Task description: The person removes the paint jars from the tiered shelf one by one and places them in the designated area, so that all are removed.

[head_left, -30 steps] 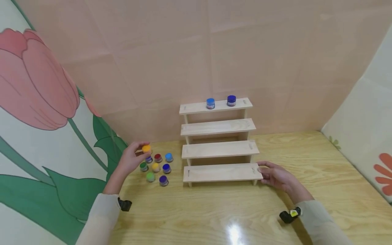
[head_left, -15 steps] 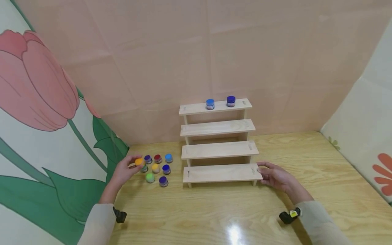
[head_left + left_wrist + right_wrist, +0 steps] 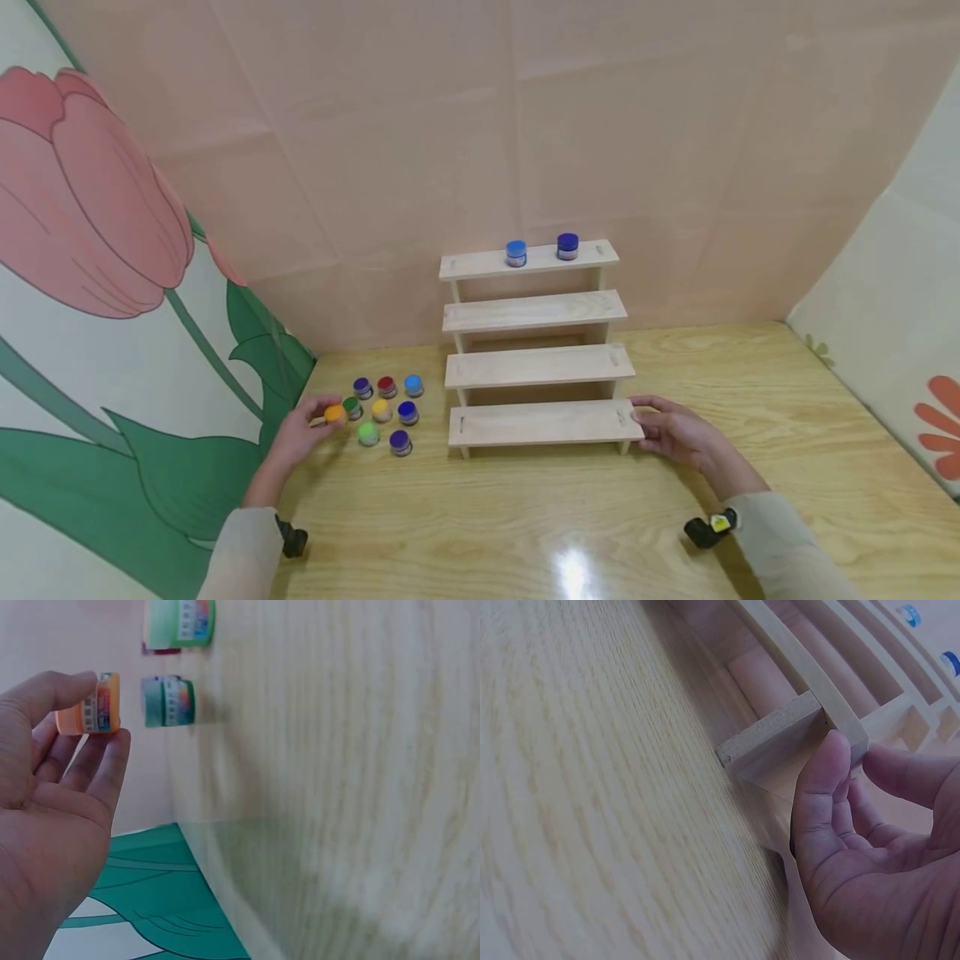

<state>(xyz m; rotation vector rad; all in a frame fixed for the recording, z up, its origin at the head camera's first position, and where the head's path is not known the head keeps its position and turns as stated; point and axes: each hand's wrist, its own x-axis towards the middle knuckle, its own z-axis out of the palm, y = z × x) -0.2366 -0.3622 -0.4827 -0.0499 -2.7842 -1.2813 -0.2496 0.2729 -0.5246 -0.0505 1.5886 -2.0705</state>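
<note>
My left hand [image 3: 298, 432] pinches an orange paint jar [image 3: 334, 414] between thumb and fingers, at the left side of a group of small paint jars. In the left wrist view the orange jar [image 3: 94, 709] is off the tabletop, close to a green jar [image 3: 169, 702] that stands on it. With thumb and fingers, my right hand [image 3: 678, 433] grips the right end of the lowest board of a four-step wooden display rack [image 3: 543, 423]. The right wrist view shows the fingertips at that board's corner [image 3: 840, 720].
On the top step stand a light blue jar [image 3: 516, 254] and a dark blue jar [image 3: 567, 247]. Red [image 3: 387, 387], yellow [image 3: 382, 410], light green [image 3: 368, 433] and several blue or purple jars stand on the wooden table [image 3: 480, 517]. A pinkish backdrop [image 3: 375, 167] hangs behind.
My left hand has carried the orange jar from above the back of the group leftward and toward me, lower now beside the green jar. The right hand stays on the rack.
</note>
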